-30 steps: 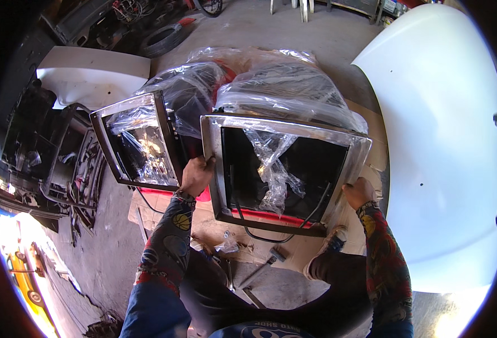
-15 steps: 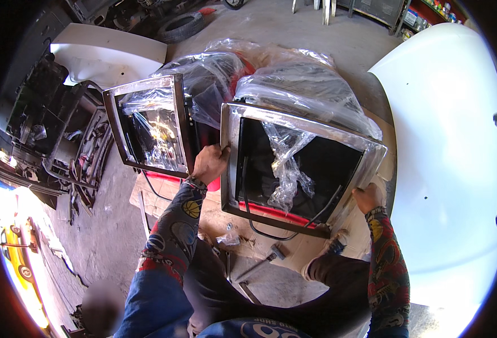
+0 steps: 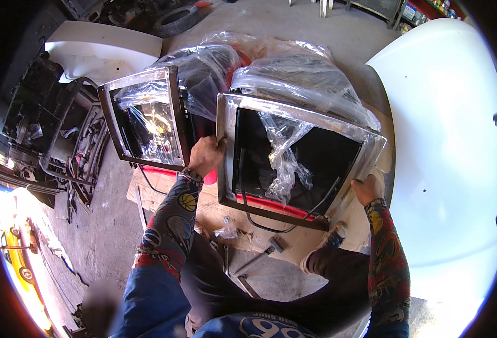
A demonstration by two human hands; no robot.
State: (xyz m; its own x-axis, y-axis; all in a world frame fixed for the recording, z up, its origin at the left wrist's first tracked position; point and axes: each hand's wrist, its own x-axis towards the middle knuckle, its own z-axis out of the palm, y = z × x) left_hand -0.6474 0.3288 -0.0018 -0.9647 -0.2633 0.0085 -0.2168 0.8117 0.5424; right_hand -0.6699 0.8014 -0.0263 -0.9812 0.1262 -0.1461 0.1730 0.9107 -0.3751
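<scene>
My left hand (image 3: 206, 155) is closed on the left side of a rectangular bare-metal frame (image 3: 228, 169). On the opposite side my right hand (image 3: 367, 190) grips the same frame near its lower right corner. The frame lies tilted against the underside of a plastic-wrapped seat (image 3: 299, 84). Through its opening show black material (image 3: 333, 155), crumpled clear plastic (image 3: 280, 155) and a red strip (image 3: 274, 207). A bent black rod (image 3: 276, 230) loops below the lower edge. Left of it, a second similar frame (image 3: 174, 112) sits on another wrapped seat (image 3: 200, 67).
Cardboard (image 3: 248, 225) lies under the seats. A hammer (image 3: 275, 245) and a small clear plastic bag (image 3: 226, 232) are near my feet. A large white car panel (image 3: 445, 141) stands at right, another white panel (image 3: 102, 48) at far left. Scrap metal parts (image 3: 85, 158) and a tire (image 3: 178, 21) lie beyond.
The whole view has shifted slightly, so things appear a little higher. Both hands keep their hold, and the frame shows no clear movement against the seats.
</scene>
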